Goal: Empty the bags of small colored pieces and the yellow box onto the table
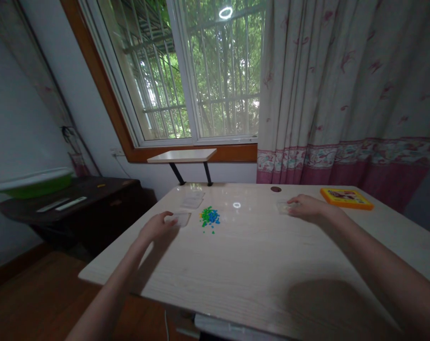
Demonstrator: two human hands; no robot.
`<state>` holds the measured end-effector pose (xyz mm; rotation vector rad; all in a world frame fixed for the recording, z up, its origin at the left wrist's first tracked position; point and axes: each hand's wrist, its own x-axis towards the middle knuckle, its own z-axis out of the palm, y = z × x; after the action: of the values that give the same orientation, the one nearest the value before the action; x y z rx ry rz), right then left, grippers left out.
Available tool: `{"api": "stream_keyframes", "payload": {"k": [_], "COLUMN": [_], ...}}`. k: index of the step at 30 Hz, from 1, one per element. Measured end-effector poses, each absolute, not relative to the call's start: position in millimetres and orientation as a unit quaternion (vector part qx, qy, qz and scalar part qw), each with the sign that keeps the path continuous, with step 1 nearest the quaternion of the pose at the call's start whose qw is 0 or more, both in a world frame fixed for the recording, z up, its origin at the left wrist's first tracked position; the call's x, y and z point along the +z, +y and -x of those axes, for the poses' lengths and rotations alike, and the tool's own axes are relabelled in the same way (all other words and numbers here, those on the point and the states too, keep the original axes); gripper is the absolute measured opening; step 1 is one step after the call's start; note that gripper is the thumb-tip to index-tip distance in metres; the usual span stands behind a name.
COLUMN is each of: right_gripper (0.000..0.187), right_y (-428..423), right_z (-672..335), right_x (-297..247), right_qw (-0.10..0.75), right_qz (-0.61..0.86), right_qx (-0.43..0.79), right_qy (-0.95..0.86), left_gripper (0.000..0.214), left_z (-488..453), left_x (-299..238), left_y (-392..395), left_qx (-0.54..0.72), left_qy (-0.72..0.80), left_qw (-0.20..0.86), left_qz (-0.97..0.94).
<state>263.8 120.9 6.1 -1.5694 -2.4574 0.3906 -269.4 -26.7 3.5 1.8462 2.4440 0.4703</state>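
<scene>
My left hand is closed on the edge of a clear, flat rectangular plastic piece at the left of the table. Further right, my right hand pinches a similar clear plastic piece, low over or on the tabletop; I cannot tell whether it touches. Between the hands, nearer the left one, lies a loose pile of small green, blue and yellow pieces. Behind the left hand rests more clear plastic, lying flat. The exact kind of these clear pieces is too faint to make out.
The pale wooden table has a small raised shelf on black posts at its back left. An orange-yellow box lies at the back right. A dark side table at the left carries a green and white basin.
</scene>
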Motion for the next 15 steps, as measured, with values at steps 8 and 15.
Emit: {"api": "stream_keyframes", "payload": {"k": [8,15], "right_gripper": [0.042,0.046], "right_y": [122.7,124.3], "right_z": [-246.0,-223.2], "right_x": [5.2,2.0], "right_qw": [0.094,0.190], "right_qz": [0.526,0.527], "right_qx": [0.105,0.154], "right_qy": [-0.839,-0.814], "left_gripper": [0.046,0.043], "left_z": [259.8,244.1], "left_x": [2.5,-4.1], "left_y": [-2.4,0.8], "left_qx": [0.189,0.265], "left_qy": [0.729,0.710], "left_qw": [0.022,-0.029], "left_qz": [-0.658,-0.651]}}
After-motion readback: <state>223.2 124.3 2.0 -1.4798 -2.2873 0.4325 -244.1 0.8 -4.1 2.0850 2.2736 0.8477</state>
